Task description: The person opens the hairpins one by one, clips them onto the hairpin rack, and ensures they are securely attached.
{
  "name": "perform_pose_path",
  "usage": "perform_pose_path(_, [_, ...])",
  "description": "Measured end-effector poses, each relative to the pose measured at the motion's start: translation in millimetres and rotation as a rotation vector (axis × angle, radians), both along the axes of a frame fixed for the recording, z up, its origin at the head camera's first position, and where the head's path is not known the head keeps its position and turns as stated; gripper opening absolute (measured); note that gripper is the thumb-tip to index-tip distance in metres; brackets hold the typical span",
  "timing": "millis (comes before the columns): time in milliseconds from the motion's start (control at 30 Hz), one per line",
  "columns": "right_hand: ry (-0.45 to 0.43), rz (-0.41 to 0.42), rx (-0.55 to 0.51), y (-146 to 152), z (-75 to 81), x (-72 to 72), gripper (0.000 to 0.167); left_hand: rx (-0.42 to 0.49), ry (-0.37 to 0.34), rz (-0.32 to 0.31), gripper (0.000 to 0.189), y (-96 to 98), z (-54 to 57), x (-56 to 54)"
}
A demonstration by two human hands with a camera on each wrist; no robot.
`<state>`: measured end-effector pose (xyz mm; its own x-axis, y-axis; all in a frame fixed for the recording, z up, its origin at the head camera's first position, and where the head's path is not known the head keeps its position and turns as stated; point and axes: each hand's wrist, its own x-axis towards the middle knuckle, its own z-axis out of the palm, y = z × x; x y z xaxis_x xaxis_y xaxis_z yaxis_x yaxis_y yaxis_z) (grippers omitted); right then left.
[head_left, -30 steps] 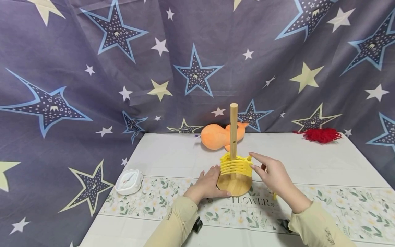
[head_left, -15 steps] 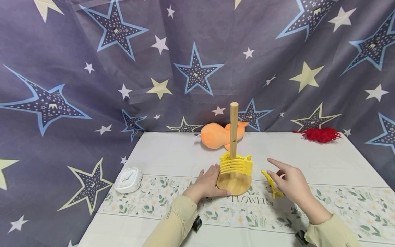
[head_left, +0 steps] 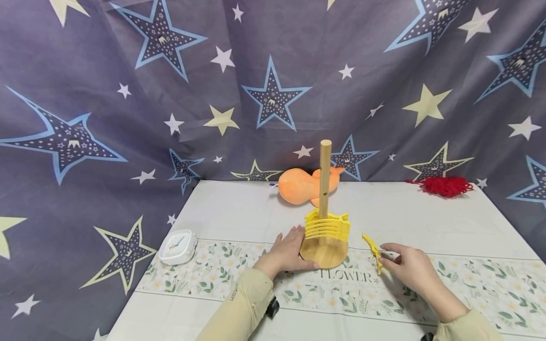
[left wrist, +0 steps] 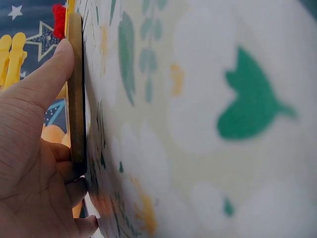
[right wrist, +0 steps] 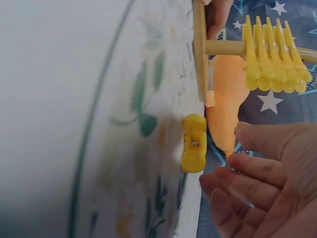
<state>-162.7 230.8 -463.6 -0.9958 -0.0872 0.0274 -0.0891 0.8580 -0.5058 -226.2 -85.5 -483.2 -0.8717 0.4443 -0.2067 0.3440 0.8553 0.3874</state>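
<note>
A wooden stand has a round base (head_left: 327,255) and an upright post (head_left: 324,175). Several yellow clips (head_left: 327,228) sit stacked one over another on the lower post. My left hand (head_left: 286,255) holds the base by its left edge; the left wrist view shows the thumb on its rim and fingers curled at its side. To the right of the stand, one yellow clip (head_left: 372,251) lies on the table, its end (right wrist: 194,144) facing the right wrist camera. My right hand (head_left: 411,267) is close beside that clip, thumb and fingers apart, holding nothing.
An orange plush toy (head_left: 296,186) lies behind the stand. Red yarn (head_left: 445,186) is at the back right of the table, and a white clock (head_left: 177,247) stands at the left. A dark star-patterned cloth (head_left: 273,147) hangs behind the table's back edge.
My right hand has moved away from the stacked clips, rightward and down to the loose clip, which was mostly hidden by it before. The left hand stays on the base.
</note>
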Motion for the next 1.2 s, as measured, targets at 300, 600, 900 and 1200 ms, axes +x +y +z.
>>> perform_pose_path(300, [-0.116, -0.006, 0.099, 5.3, -6.1, -3.8, 0.048, -0.002, -0.001, 0.002, 0.111, 0.4, 2.0, 0.3])
perform_pose_path(600, [-0.171, 0.012, 0.129, 2.8, -5.9, -3.6, 0.048, 0.01, 0.0, 0.002, 0.111, 0.2, 1.7, 2.1])
perform_pose_path(900, [-0.197, 0.009, 0.161, 1.6, -7.6, -4.5, 0.041, 0.016, 0.001, -0.002, 0.111, 0.8, 1.0, 2.5])
perform_pose_path(1200, [-0.184, 0.002, 0.164, -0.6, -7.3, -1.4, 0.044, 0.004, 0.005, -0.003, 0.111, 0.9, 2.0, 1.6])
